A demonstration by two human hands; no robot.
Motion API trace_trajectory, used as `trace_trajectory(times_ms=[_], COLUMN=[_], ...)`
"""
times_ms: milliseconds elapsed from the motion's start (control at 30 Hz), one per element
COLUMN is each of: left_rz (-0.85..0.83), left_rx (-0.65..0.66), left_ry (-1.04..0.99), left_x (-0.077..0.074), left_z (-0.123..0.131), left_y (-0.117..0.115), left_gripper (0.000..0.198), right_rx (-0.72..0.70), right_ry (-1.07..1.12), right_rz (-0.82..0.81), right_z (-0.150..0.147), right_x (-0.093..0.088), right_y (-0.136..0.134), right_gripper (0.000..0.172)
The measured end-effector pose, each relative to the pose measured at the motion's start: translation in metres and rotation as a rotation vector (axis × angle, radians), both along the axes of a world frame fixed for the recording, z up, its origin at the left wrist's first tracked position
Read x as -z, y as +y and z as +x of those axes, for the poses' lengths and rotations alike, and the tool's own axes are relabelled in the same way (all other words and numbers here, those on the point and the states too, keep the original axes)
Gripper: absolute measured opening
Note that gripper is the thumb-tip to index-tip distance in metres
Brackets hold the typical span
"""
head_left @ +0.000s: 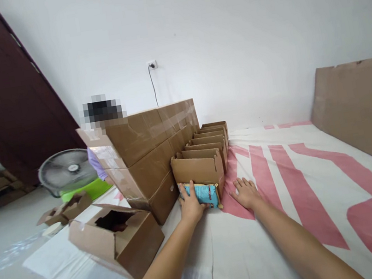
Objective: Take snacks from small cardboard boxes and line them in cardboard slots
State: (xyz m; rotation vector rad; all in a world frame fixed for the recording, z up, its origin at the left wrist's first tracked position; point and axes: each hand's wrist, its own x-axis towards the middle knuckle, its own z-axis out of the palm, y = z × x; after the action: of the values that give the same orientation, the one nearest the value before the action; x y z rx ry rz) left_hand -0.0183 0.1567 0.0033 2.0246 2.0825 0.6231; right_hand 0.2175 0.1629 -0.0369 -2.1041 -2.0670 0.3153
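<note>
My left hand (190, 201) is wrapped round a light-blue packet (206, 193) that lies on its side against the front of the nearest small open cardboard box (198, 169). My right hand (246, 192) rests flat, fingers spread, on the white and pink sheet (283, 181) just right of that box. Behind the box runs a row of several more open small boxes (211, 139).
Large taped cartons (145, 150) are stacked left of the row, with a person partly hidden behind them. An opened carton (119, 235) sits at front left, a floor fan (66, 170) further left. Flat cardboard (363, 108) leans on the right wall.
</note>
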Motion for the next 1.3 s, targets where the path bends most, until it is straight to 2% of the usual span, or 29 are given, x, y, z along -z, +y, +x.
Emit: trace_trajectory(times_ms=[300, 467, 633, 767, 800, 833, 867, 933, 967, 1033, 1100, 1133, 1200, 1300], left_rz=[-0.019, -0.006, 0.027, 0.026, 0.039, 0.103, 0.188, 0.36, 0.434, 0.538, 0.581, 0.565, 0.476, 0.328], left_rx=[-0.04, -0.076, -0.043, 0.189, 0.281, 0.419, 0.503, 0.512, 0.453, 0.252, 0.019, -0.037, -0.053, -0.079], left_ry=[-0.017, -0.021, 0.008, 0.057, 0.07, 0.095, 0.122, 0.196, 0.227, 0.247, 0.251, 0.265, 0.273, 0.225], left_x=[-0.002, -0.003, -0.005, -0.012, -0.016, -0.022, -0.028, -0.046, -0.057, -0.079, -0.099, -0.107, -0.116, -0.114], left_z=[0.002, 0.002, 0.008, 0.0, -0.007, -0.016, -0.029, -0.061, -0.081, -0.124, -0.169, -0.19, -0.226, -0.261], left_y=[0.022, 0.02, -0.008, -0.061, -0.077, -0.093, -0.108, -0.129, -0.135, -0.135, -0.124, -0.116, -0.098, -0.077], left_gripper=[0.109, 0.11, 0.105, 0.096, 0.09, 0.08, 0.069, 0.049, 0.042, 0.039, 0.041, 0.042, 0.043, 0.04], right_rx=[0.008, 0.009, 0.004, 0.001, 0.001, 0.001, 0.004, 0.011, 0.013, 0.011, 0.006, 0.004, 0.004, 0.008], right_ry=[-0.013, -0.036, -0.061, -0.111, -0.121, -0.127, -0.131, -0.138, -0.144, -0.156, -0.169, -0.175, -0.189, -0.2], right_rz=[0.002, 0.003, 0.0, 0.022, 0.031, 0.04, 0.046, 0.05, 0.05, 0.052, 0.055, 0.055, 0.05, 0.042], right_z=[0.0, 0.001, 0.001, 0.002, 0.002, 0.003, 0.003, 0.004, 0.004, 0.004, 0.003, 0.003, 0.003, 0.004], right_x=[0.001, 0.002, 0.001, 0.003, 0.004, 0.006, 0.007, 0.009, 0.009, 0.009, 0.009, 0.008, 0.008, 0.007], right_y=[0.0, 0.001, 0.0, 0.001, 0.002, 0.002, 0.003, 0.004, 0.005, 0.005, 0.004, 0.004, 0.003, 0.004], right_gripper=[0.077, 0.075, 0.075, 0.074, 0.074, 0.075, 0.075, 0.075, 0.075, 0.075, 0.075, 0.075, 0.074, 0.074])
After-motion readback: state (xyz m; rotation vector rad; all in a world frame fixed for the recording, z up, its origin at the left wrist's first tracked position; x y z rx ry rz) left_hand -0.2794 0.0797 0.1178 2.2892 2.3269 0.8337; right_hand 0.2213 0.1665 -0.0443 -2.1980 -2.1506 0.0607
